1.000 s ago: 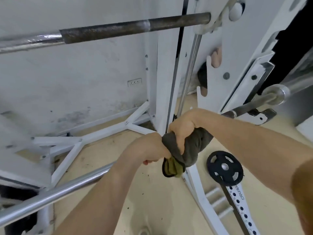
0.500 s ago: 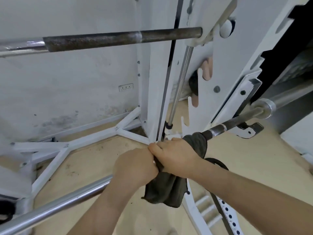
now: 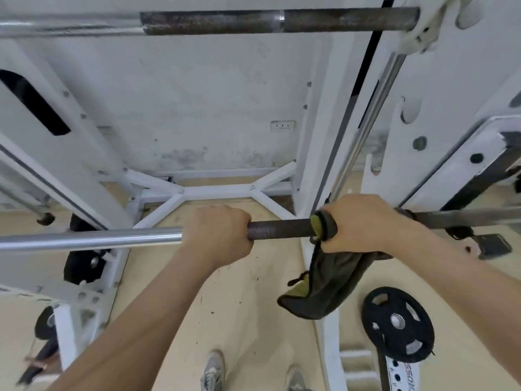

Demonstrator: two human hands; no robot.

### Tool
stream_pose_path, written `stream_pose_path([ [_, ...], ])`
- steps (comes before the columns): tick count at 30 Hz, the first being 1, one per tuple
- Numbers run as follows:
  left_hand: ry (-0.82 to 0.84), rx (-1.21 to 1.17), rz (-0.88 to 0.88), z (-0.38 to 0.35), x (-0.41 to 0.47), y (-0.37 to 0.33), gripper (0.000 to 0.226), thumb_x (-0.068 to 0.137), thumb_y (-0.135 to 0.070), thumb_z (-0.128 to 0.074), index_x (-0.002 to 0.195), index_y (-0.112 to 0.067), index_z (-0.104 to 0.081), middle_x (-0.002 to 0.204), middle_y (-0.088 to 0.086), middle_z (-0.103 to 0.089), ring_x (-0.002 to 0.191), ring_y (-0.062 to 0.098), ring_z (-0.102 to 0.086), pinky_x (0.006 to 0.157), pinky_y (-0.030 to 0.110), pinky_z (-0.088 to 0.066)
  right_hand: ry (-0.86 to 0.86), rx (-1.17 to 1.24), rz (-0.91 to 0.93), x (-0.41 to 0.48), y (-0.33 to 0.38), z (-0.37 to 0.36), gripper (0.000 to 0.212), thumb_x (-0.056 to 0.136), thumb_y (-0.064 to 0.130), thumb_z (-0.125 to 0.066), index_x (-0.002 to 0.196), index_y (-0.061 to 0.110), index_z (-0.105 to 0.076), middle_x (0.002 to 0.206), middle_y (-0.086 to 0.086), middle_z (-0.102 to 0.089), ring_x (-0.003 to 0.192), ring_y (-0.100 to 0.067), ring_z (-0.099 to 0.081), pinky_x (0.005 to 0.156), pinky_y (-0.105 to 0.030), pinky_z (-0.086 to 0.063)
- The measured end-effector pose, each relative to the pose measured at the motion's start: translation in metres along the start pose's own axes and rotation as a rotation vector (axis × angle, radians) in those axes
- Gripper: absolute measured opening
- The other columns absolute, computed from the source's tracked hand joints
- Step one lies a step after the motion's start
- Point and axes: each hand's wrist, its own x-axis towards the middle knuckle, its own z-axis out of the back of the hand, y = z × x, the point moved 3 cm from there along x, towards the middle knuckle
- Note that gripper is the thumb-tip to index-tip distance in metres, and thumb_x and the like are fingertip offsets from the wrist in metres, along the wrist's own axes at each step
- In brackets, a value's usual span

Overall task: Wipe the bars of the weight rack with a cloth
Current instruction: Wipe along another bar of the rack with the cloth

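Evidently limp and light, the dark grey-and-olive fabric cloth (image 3: 324, 283) sat wrapped over the long horizontal steel bar (image 3: 282, 230) directly in front of the white painted steel upright (image 3: 315, 136). Its loose tail hung below the bar. The right hand (image 3: 358, 227) had its fingers curled round cloth and bar together. To the left of the upright, the left hand (image 3: 218, 235) gripped bare steel, fingers closed round it, where the rough dark knurling met smooth chrome. The bar looked rigid and heavy, and perhaps free to roll. The knurling would probably drag at the fabric, so a full wrap under the palm seemed the best hold.
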Motion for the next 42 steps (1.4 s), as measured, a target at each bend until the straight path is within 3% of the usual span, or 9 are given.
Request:
stream_pose_path([
  [4, 0.264, -0.122, 0.044, 0.003, 0.012, 0.0, 0.011, 0.075, -0.025, -0.054, 0.064, -0.022, -0.055, 0.063, -0.005, -0.057, 0.065, 0.019, -0.058, 0.06, 0.03, -0.049, -0.379, -0.103, 0.092, 0.02, 0.089, -0.009, 0.016, 0.085, 0.029, -0.061, 0.081, 0.023, -0.047, 0.071, 0.004, -0.05, 0.062, -0.02, -0.05, 0.054, -0.029, -0.032],
  [11, 0.538, -0.343, 0.093, -0.002, 0.024, 0.01, 0.023, 0.068, -0.025, -0.066, 0.062, -0.012, -0.047, 0.058, 0.008, -0.049, 0.052, 0.023, -0.043, 0.055, 0.028, -0.033, -0.281, 0.016, 0.219, 0.031, 0.083, -0.004, 0.02, 0.086, 0.035, -0.054, 0.071, 0.026, -0.044, 0.062, 0.008, -0.043, 0.055, -0.015, -0.044, 0.048, -0.026, -0.027],
  [15, 0.455, -0.348, 0.041, -0.002, 0.023, 0.011, 0.027, 0.065, -0.029, -0.066, 0.062, -0.016, -0.043, 0.054, 0.001, -0.044, 0.049, 0.022, -0.04, 0.053, 0.027, -0.031, -0.403, -0.121, 0.042, -0.006, 0.015, -0.016, 0.021, 0.087, 0.044, -0.053, 0.08, 0.026, -0.044, 0.066, 0.008, -0.042, 0.062, -0.022, -0.051, 0.057, -0.031, -0.032],
  [18, 0.359, -0.286, 0.017, 0.003, 0.019, 0.011, 0.022, 0.067, -0.03, -0.064, 0.062, -0.016, -0.048, 0.054, -0.004, -0.048, 0.051, 0.02, -0.046, 0.051, 0.025, -0.033, -0.315, -0.126, -0.117, -0.014, -0.009, -0.015, 0.018, 0.086, 0.043, -0.053, 0.078, 0.028, -0.049, 0.064, 0.008, -0.048, 0.061, -0.019, -0.049, 0.062, -0.031, -0.035],
  [24, -0.403, -0.029, 0.08, -0.015, -0.017, -0.017, 0.016, 0.063, -0.011, -0.066, 0.071, -0.017, -0.054, 0.066, 0.0, -0.055, 0.065, 0.024, -0.054, 0.063, 0.034, -0.037, -0.567, -0.07, -0.073, 0.027, 0.11, -0.021, 0.018, 0.062, 0.019, -0.075, 0.069, 0.021, -0.059, 0.062, 0.003, -0.059, 0.06, -0.023, -0.056, 0.06, -0.031, -0.029],
  [28, -0.43, -0.004, -0.016, -0.008, -0.012, -0.06, 0.03, 0.06, -0.011, -0.073, 0.087, -0.014, -0.06, 0.08, 0.005, -0.06, 0.079, 0.028, -0.058, 0.087, 0.046, -0.043, -0.62, -0.107, -0.042, 0.002, 0.054, -0.028, 0.022, 0.065, 0.021, -0.078, 0.075, 0.018, -0.06, 0.069, -0.001, -0.061, 0.065, -0.027, -0.061, 0.064, -0.036, -0.044],
  [32, -0.374, -0.026, -0.178, -0.001, -0.003, -0.111, 0.046, 0.063, -0.022, -0.08, 0.102, -0.01, -0.059, 0.084, 0.009, -0.062, 0.077, 0.028, -0.059, 0.07, 0.041, -0.046, -0.487, -0.205, -0.364, -0.042, -0.061, -0.033, 0.02, 0.071, 0.026, -0.075, 0.08, 0.018, -0.06, 0.076, -0.003, -0.062, 0.077, -0.03, -0.061, 0.075, -0.04, -0.044],
  [36, -0.436, -0.037, -0.162, -0.001, -0.001, -0.114, 0.035, 0.074, -0.02, -0.066, 0.106, -0.009, -0.058, 0.08, 0.007, -0.059, 0.07, 0.027, -0.056, 0.065, 0.038, -0.042, -0.493, -0.164, -0.549, -0.05, -0.07, -0.034, 0.018, 0.066, 0.016, -0.073, 0.08, 0.015, -0.062, 0.078, -0.005, -0.063, 0.08, -0.032, -0.059, 0.079, -0.042, -0.045],
  [42, -0.227, -0.072, -0.161, 0.007, 0.006, -0.122, 0.032, 0.083, -0.03, -0.05, 0.113, -0.02, -0.045, 0.1, -0.001, -0.056, 0.092, 0.022, -0.055, 0.074, 0.037, -0.036, -0.66, -0.047, -0.259, -0.047, -0.006, -0.045, 0.035, 0.074, 0.009, -0.047, 0.105, 0.011, -0.062, 0.105, -0.007, -0.065, 0.105, -0.032, -0.056, 0.098, -0.046, -0.041],
])
